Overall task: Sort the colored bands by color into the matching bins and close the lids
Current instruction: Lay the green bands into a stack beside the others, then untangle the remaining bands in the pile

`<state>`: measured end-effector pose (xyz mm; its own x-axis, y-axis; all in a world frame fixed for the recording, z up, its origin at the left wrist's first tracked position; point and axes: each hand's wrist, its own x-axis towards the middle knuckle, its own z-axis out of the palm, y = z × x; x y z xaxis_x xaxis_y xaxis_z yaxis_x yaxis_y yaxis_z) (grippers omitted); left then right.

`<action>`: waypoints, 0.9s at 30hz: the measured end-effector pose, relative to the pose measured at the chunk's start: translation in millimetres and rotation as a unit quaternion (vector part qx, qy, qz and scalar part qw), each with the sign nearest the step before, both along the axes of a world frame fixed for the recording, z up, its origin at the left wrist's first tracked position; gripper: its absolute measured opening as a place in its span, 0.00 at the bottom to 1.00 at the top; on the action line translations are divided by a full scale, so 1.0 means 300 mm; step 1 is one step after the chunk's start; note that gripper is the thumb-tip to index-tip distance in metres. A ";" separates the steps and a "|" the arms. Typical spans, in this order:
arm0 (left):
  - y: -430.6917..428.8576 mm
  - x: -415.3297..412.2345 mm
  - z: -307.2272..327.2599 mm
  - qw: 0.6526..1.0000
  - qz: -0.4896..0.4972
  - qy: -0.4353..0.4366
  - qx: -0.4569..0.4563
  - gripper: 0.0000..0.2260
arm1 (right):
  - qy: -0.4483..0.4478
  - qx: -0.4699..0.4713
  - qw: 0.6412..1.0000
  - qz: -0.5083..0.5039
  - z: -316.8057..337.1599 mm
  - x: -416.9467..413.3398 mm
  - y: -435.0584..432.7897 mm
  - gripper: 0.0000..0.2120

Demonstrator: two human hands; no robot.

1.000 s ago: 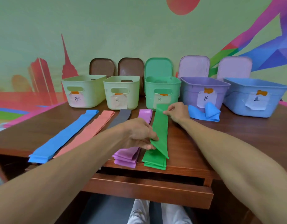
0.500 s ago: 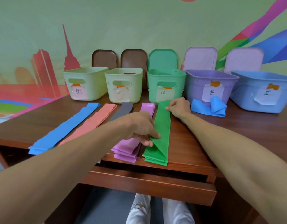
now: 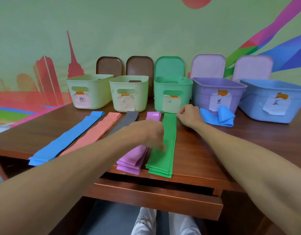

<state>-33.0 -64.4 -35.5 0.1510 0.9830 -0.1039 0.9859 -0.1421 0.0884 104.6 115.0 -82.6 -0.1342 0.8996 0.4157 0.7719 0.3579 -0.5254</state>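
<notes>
Green band stack (image 3: 169, 133) flat on desk (image 3: 197, 150); R hand (image 3: 188, 116) fingers pinch its far end by green bin (image 3: 172, 92); L hand (image 3: 149, 134) fingers curled at left edge, grip unclear.

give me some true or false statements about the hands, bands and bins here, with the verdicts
1. The right hand pinches the far end of the green band by the green bin; the left hand holds its left edge. True.
2. A folded blue band lies on the table in front of the purple bin. True.
3. The grey band lies flat, left of the purple bands. True.
4. The green bin is shut. False: its green lid leans upright behind it.
5. The left hand rests on the grey band. False: it is on the green band.
6. The purple bands are inside the purple bin. False: they lie stacked on the table.
</notes>
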 end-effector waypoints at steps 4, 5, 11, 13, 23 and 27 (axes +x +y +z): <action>0.041 0.048 0.019 0.999 -0.042 -0.006 0.027 0.13 | -0.057 0.021 0.994 0.091 0.061 0.122 -0.040 0.04; 0.052 0.069 0.020 0.997 -0.051 -0.022 0.044 0.12 | -0.067 0.026 0.992 0.106 0.077 0.158 -0.050 0.04; 0.161 0.207 -0.033 0.985 -0.102 -0.116 0.079 0.08 | -0.008 0.046 0.996 0.081 0.105 0.375 -0.064 0.04; 0.204 0.253 -0.052 0.982 -0.118 -0.120 0.091 0.08 | 0.016 0.055 0.997 0.058 0.088 0.437 -0.064 0.04; 0.440 0.437 -0.109 0.941 -0.042 -0.291 0.168 0.10 | 0.198 0.045 0.978 -0.040 -0.037 0.631 0.012 0.09; 0.515 0.484 -0.133 0.928 -0.025 -0.293 0.228 0.10 | 0.153 0.022 0.986 -0.056 -0.054 0.636 0.019 0.10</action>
